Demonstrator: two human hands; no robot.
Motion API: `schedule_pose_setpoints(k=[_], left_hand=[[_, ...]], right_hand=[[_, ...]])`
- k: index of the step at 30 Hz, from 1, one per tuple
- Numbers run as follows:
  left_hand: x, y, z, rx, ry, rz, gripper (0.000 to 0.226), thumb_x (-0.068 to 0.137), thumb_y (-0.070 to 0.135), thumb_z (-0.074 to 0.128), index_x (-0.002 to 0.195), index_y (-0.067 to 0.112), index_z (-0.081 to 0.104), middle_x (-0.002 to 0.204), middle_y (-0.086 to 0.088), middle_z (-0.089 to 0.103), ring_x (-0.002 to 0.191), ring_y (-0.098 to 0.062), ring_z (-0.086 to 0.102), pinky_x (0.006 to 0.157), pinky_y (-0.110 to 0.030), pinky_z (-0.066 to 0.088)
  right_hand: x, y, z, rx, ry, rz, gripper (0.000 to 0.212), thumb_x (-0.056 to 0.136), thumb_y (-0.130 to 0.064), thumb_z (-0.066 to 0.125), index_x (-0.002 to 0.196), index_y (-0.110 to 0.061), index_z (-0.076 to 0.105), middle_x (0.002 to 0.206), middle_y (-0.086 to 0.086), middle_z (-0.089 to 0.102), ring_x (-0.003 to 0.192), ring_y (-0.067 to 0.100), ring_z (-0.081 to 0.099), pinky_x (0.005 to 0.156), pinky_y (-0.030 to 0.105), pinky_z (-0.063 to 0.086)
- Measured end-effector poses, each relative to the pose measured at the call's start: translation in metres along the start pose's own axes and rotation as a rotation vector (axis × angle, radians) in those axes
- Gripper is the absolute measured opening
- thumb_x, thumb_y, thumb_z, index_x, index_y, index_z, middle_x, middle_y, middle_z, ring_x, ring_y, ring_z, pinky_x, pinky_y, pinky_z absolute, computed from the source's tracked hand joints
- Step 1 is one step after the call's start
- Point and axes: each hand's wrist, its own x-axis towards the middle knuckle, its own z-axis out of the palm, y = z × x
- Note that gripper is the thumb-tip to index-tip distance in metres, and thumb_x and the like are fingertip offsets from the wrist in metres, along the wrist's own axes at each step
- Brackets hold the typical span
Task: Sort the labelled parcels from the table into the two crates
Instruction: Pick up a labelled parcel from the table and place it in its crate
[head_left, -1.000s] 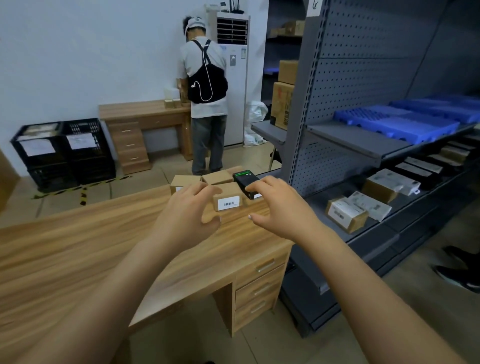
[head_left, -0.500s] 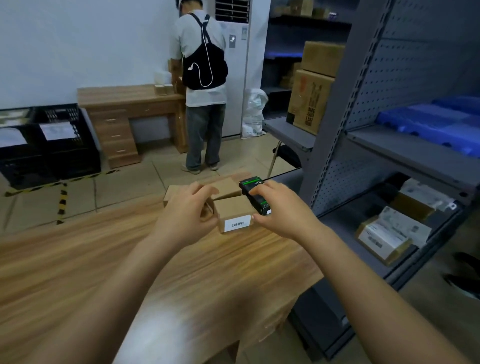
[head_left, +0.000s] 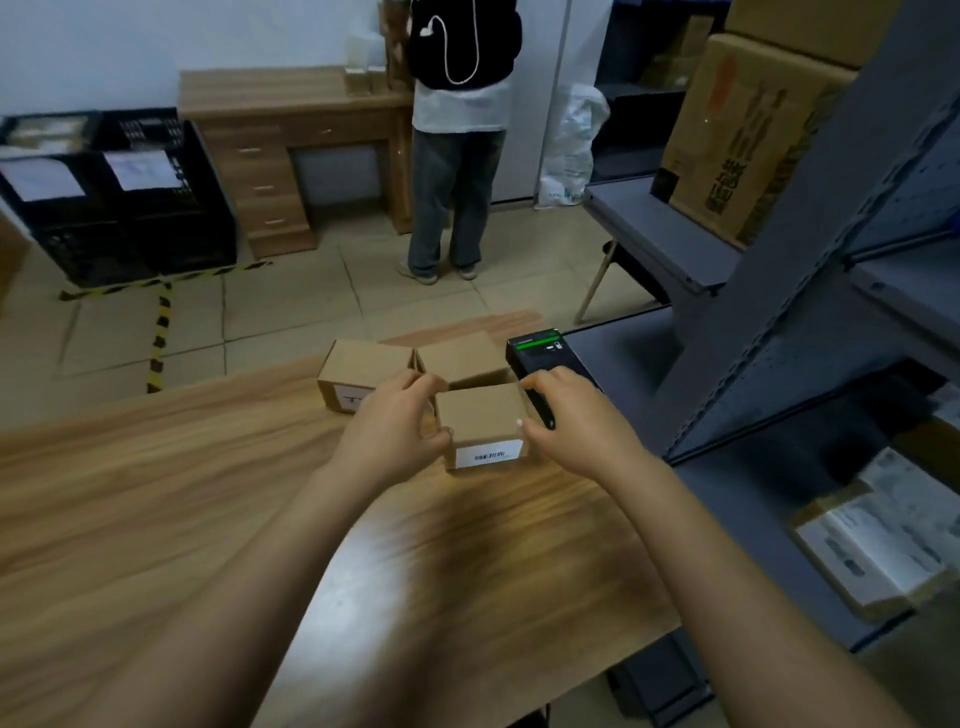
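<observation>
Front parcel (head_left: 483, 418) sits on the table (head_left: 208, 493) near its far right corner, with the barcode label facing you. It looks slightly longer left-right and lies directly between your hands. Your left hand (head_left: 395, 431) grips its left end, fingers curled over the top far edge and thumb at the near left corner. Your right hand (head_left: 574, 421) is at the right end, fingers curled, thumb tip touching the parcel's right edge. The scanner (head_left: 540, 351) runs under that palm, so I can't tell whether you hold the parcel, the scanner or neither. Two more parcels (head_left: 363, 366) sit just behind, on the far side. The crates (head_left: 119, 208) are on the floor far left, well apart from the table. My judgement is that the carry goes left, and the left hand has the surer hold.
</observation>
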Motion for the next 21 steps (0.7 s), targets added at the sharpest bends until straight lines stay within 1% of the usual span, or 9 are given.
schedule_pose_setpoints(k=[3,6,9,11,13,15,18,21], left_hand=[[0.022,-0.004,0.021,-0.076,-0.061,-0.131,0.056,0.084,0.039,0.067,0.135,0.027,0.046,0.131,0.006,0.049,0.116,-0.015,0.049,0.091,-0.037,0.052],[0.043,-0.009,0.043,-0.077,-0.068,-0.227,0.060,0.085,0.040,0.067,0.138,0.025,0.044,0.136,0.004,0.048,0.119,-0.015,0.049,0.091,-0.029,0.047],[0.061,-0.018,0.062,-0.082,-0.094,-0.304,0.064,0.084,0.037,0.069,0.140,0.021,0.043,0.139,-0.001,0.048,0.124,-0.018,0.047,0.096,-0.028,0.041],[0.070,-0.024,0.073,-0.095,-0.123,-0.347,0.068,0.083,0.037,0.070,0.141,0.019,0.042,0.140,-0.003,0.047,0.125,-0.019,0.046,0.098,-0.029,0.040],[0.075,-0.028,0.084,-0.112,-0.137,-0.399,0.072,0.082,0.038,0.071,0.143,0.018,0.039,0.143,-0.003,0.045,0.127,-0.019,0.045,0.098,-0.029,0.039],[0.075,-0.031,0.095,-0.162,-0.135,-0.438,0.075,0.082,0.037,0.072,0.146,0.018,0.036,0.145,-0.001,0.045,0.129,-0.018,0.044,0.097,-0.027,0.038],[0.071,-0.032,0.108,-0.296,-0.107,-0.482,0.079,0.082,0.035,0.073,0.148,0.023,0.032,0.141,0.003,0.051,0.123,-0.016,0.051,0.093,-0.029,0.045],[0.063,-0.031,0.114,-0.355,-0.080,-0.504,0.091,0.077,0.042,0.074,0.151,0.021,0.026,0.141,0.003,0.051,0.119,-0.016,0.055,0.092,-0.037,0.051]], right_hand=[[0.034,0.024,0.013,-0.009,-0.098,-0.008,0.052,0.093,-0.037,0.060,0.140,-0.020,0.044,0.136,0.003,0.048,0.121,0.022,0.049,0.099,0.040,0.046],[0.068,0.043,0.028,0.008,-0.196,0.001,0.055,0.092,-0.039,0.060,0.140,-0.019,0.042,0.138,0.006,0.045,0.123,0.025,0.047,0.100,0.044,0.045],[0.094,0.056,0.047,0.001,-0.280,0.008,0.057,0.091,-0.040,0.061,0.139,-0.017,0.041,0.136,0.008,0.044,0.123,0.028,0.046,0.100,0.047,0.045],[0.107,0.064,0.060,0.008,-0.314,0.013,0.058,0.091,-0.040,0.062,0.139,-0.017,0.040,0.136,0.009,0.043,0.124,0.030,0.046,0.101,0.046,0.044],[0.116,0.070,0.072,0.051,-0.346,0.035,0.065,0.092,-0.042,0.060,0.146,-0.018,0.032,0.141,0.011,0.039,0.127,0.032,0.044,0.103,0.046,0.042],[0.119,0.073,0.084,0.112,-0.372,0.071,0.074,0.094,-0.044,0.057,0.152,-0.018,0.021,0.149,0.013,0.034,0.132,0.034,0.041,0.105,0.045,0.040],[0.117,0.074,0.098,0.229,-0.391,0.107,0.081,0.096,-0.044,0.053,0.156,-0.015,0.008,0.157,0.012,0.027,0.140,0.032,0.034,0.109,0.042,0.036],[0.108,0.072,0.100,0.267,-0.371,0.112,0.079,0.097,-0.042,0.053,0.157,-0.017,0.007,0.159,0.010,0.024,0.140,0.030,0.035,0.108,0.040,0.036]])
